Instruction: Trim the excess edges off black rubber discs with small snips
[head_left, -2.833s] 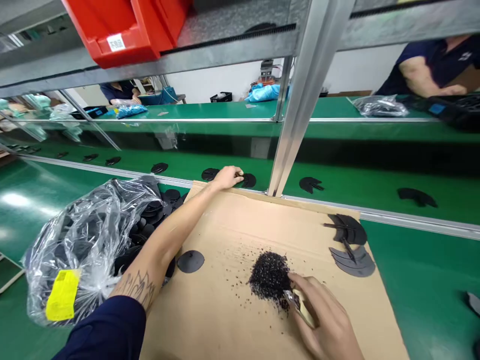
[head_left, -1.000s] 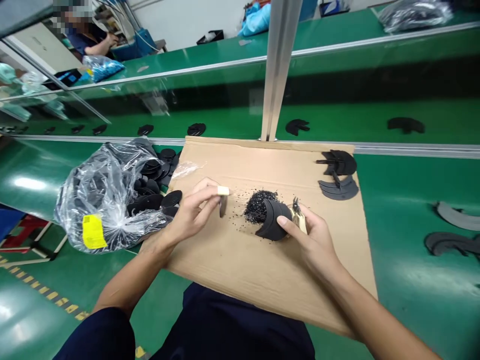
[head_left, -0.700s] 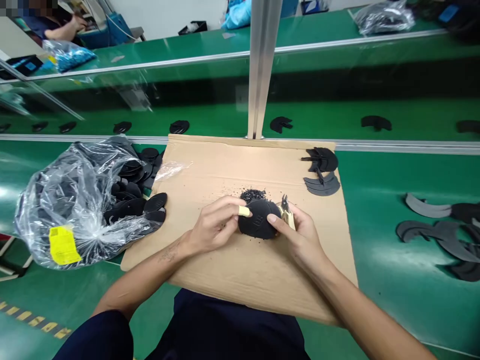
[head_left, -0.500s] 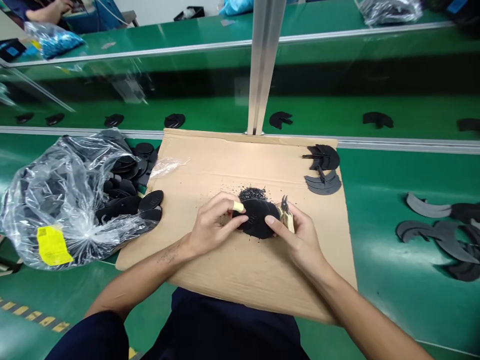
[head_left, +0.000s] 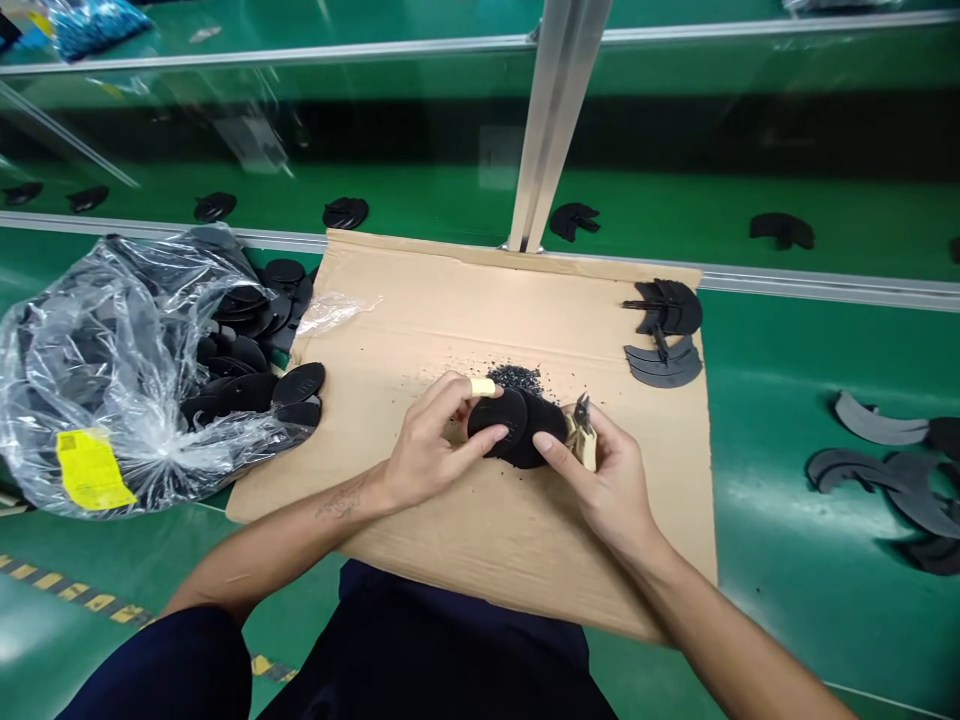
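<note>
Between thumb and fingers, my left hand pinches a round black disc, whose face is turned up to me. A second black disc overlaps it on the right, under the thumb of my right hand. That same right hand also keeps a pair of side cutters with pale yellow handles in its fingers, jaws pointing up and away. Yellow tape wraps one left fingertip. Behind the discs, small black plastic scraps lie heaped on the cardboard sheet.
At left, a clear plastic bag spills black discs onto the cardboard's edge. Curved black parts lie at the cardboard's back right, others on the green table. A metal post rises behind.
The left disc has slid or turned leftward, so two overlapping discs now show apart. My view has tipped down slightly. Both hands keep their holds.
</note>
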